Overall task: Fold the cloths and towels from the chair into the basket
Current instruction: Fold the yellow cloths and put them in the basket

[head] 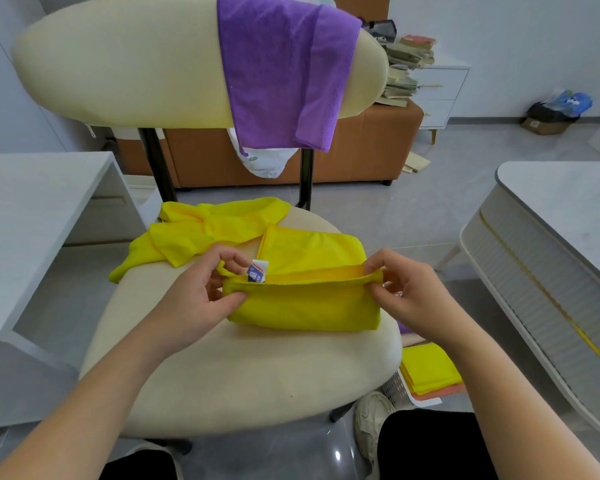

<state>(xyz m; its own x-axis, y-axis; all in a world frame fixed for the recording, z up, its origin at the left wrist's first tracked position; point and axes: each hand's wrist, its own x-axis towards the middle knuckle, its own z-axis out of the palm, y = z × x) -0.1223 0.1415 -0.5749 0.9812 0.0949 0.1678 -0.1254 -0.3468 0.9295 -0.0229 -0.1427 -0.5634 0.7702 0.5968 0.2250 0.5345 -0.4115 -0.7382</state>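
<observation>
A yellow cloth (305,303) lies partly folded on the cream chair seat (257,375), a white and blue label showing at its left corner. My left hand (201,289) pinches the cloth's left end. At the right end, my right hand (406,292) pinches the folded edge. A second yellow cloth (201,233) lies crumpled at the back left of the seat. Over the chair's backrest hangs a purple towel (284,74), with a white patterned cloth (267,161) showing below it. A white basket (406,389) on the floor at the right holds folded yellow and orange cloths.
A white desk (32,216) stands at the left and a white ribbed table (551,251) at the right. Behind the chair is an orange sofa (361,150) with stacked papers. My shoe (371,420) rests beside the basket.
</observation>
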